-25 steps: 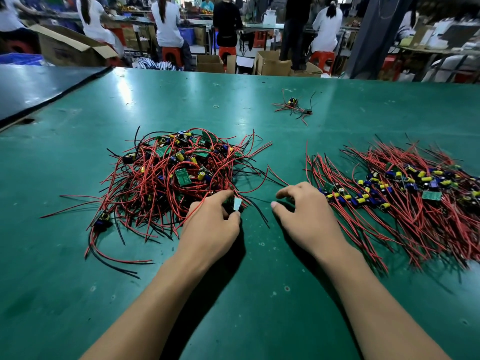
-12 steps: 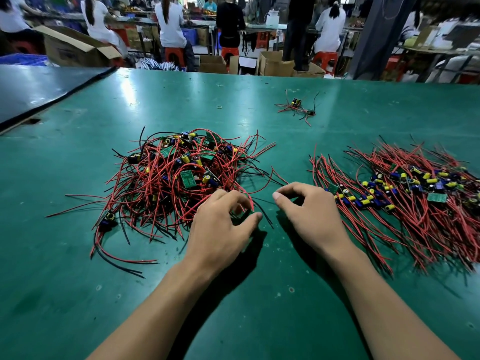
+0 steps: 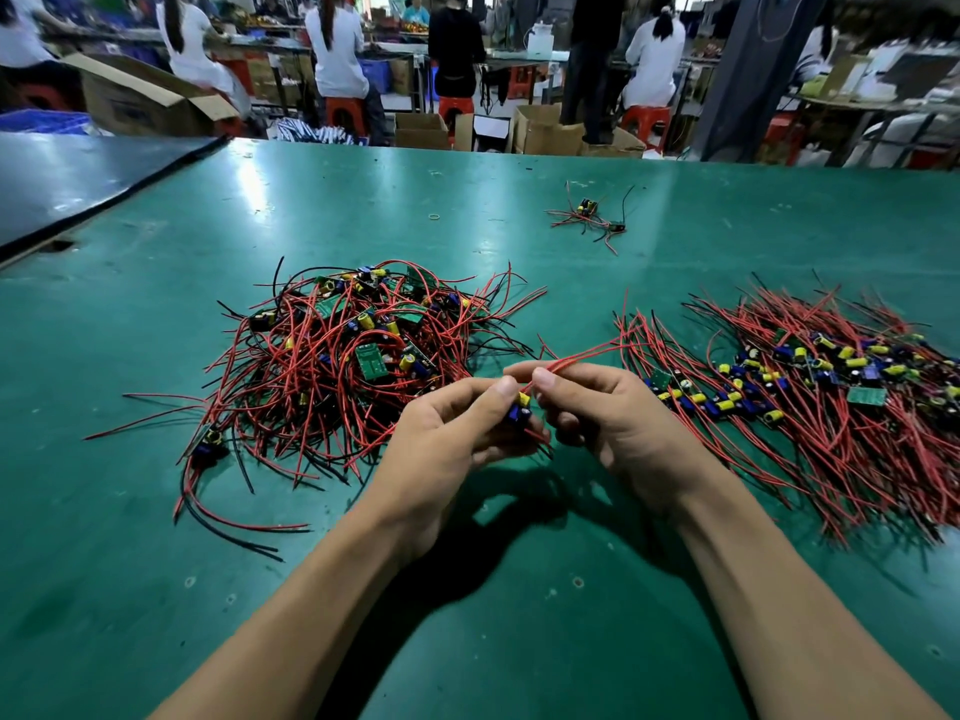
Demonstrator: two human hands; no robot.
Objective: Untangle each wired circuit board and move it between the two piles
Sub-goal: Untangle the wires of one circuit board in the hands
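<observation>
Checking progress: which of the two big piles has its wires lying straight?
The right-hand pile, beside the right hand: its red wires lie roughly parallel. The left pile is a knotted heap.

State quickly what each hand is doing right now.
Left hand: closed, pinching a wired circuit board.
Right hand: closed, pinching that board's red wires.

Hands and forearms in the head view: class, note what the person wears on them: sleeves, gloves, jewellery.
Nothing is worn. The left hand and right hand are ungloved, with no rings showing. The left forearm and right forearm are bare to the frame's edge: no sleeves, watch or bands.
</observation>
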